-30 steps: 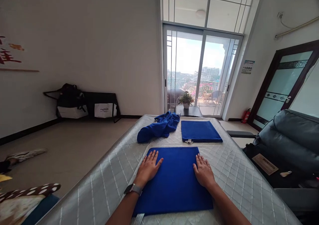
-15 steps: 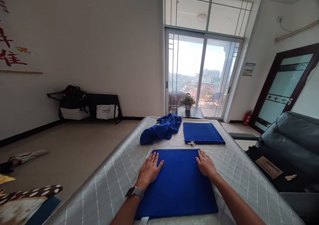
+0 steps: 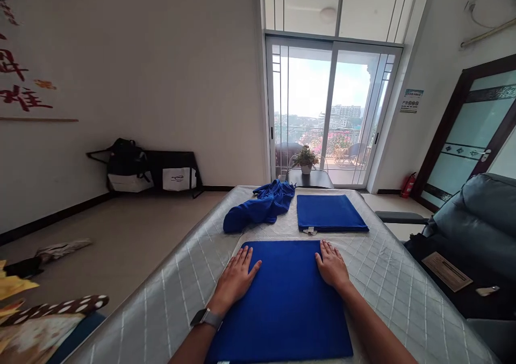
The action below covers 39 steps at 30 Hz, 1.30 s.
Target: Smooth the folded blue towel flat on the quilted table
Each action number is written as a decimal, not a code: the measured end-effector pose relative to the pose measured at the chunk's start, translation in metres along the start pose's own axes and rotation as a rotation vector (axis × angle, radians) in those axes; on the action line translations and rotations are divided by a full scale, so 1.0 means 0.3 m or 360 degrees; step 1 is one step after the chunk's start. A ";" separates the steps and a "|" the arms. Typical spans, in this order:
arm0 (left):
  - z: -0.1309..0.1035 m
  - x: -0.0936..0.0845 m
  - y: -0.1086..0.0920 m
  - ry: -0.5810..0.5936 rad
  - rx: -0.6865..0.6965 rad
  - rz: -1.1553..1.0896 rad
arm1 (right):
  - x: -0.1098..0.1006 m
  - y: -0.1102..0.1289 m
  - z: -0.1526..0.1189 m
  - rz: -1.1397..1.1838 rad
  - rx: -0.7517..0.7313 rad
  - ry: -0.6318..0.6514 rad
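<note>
A flat, square blue cloth [image 3: 282, 305] lies in front of me on a quilted silver-grey mattress [image 3: 161, 305]. Along its left edge, near the far corner, my left hand [image 3: 236, 275] rests flat with fingers spread; a watch [image 3: 206, 318] is on that wrist. My right hand [image 3: 332, 267] lies flat at the far right corner, its thumb apart from the fingers. Beyond them, to the right, is a neatly squared blue cloth [image 3: 331, 212] with a white tag [image 3: 309, 230]. Left of that sits a crumpled blue cloth [image 3: 260, 207].
A dark armchair [image 3: 479, 219] stands right of the mattress, holding a brown rectangular piece [image 3: 446, 271]. Behind the mattress are a small table [image 3: 310, 179] with a potted plant [image 3: 306, 159] and a glass sliding door [image 3: 302, 100]. Patterned fabric [image 3: 52, 326] shows at lower left.
Both hands stay flat on the near cloth, with only a slight shift toward me. The view has tilted down and turned slightly left; the cloths beyond look unmoved.
</note>
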State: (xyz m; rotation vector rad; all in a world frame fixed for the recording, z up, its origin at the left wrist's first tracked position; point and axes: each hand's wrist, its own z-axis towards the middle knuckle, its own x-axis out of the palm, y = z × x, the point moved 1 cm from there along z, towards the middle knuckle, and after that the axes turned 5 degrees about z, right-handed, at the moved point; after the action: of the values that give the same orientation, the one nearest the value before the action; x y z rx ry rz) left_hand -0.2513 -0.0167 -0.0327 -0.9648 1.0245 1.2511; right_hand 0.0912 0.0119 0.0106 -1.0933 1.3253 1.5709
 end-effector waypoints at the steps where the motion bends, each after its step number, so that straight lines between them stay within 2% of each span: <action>1: 0.000 -0.001 0.001 -0.0006 -0.0008 -0.0002 | 0.000 0.000 0.000 0.0004 -0.0001 -0.0009; 14: 0.001 -0.039 -0.013 0.0154 0.0006 0.0143 | -0.025 0.014 -0.019 0.0100 0.0016 -0.0021; 17: 0.022 -0.054 -0.020 0.0167 -0.0161 0.0185 | -0.031 0.016 -0.024 0.0112 0.0023 -0.0025; 19: 0.044 -0.074 -0.051 0.0125 -0.0270 0.0199 | -0.032 0.017 -0.026 0.0117 0.0024 -0.0036; 22: 0.086 -0.098 -0.180 0.0065 -0.0153 0.0104 | -0.032 0.017 -0.024 0.0119 0.0026 -0.0042; 25: 0.123 -0.091 -0.407 0.0113 0.0193 -0.0134 | -0.030 0.014 -0.022 0.0108 0.0019 -0.0039; 28: 0.152 -0.061 -0.646 0.0112 0.0442 -0.0248 | -0.029 0.003 -0.027 0.0074 -0.0027 -0.0017; 30: 0.168 -0.044 -0.757 0.0068 0.0534 -0.0310 | -0.030 -0.004 -0.032 0.0041 -0.0078 0.0013; 31: 0.175 -0.039 -0.789 0.0045 0.0556 -0.0333 | -0.031 -0.007 -0.034 0.0025 -0.0098 0.0027; 32: 0.181 -0.036 -0.803 0.0025 0.0563 -0.0349 | -0.031 -0.008 -0.034 0.0010 -0.0108 0.0035; 34: 0.187 -0.034 -0.784 0.0002 0.0530 -0.0357 | -0.030 -0.006 -0.030 -0.0009 -0.0095 0.0030; 36: 0.185 -0.034 -0.714 0.0001 0.0444 -0.0335 | -0.029 0.000 -0.023 -0.0015 -0.0056 0.0010; 39: 0.173 -0.037 -0.568 0.0015 0.0279 -0.0262 | -0.025 0.010 -0.013 -0.0003 -0.0007 -0.0013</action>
State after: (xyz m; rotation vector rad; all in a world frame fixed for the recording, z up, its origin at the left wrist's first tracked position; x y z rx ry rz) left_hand -0.0782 0.0165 -0.0055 -0.9008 1.0225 1.0046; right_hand 0.0912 0.0073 0.0182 -1.0891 1.3155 1.5761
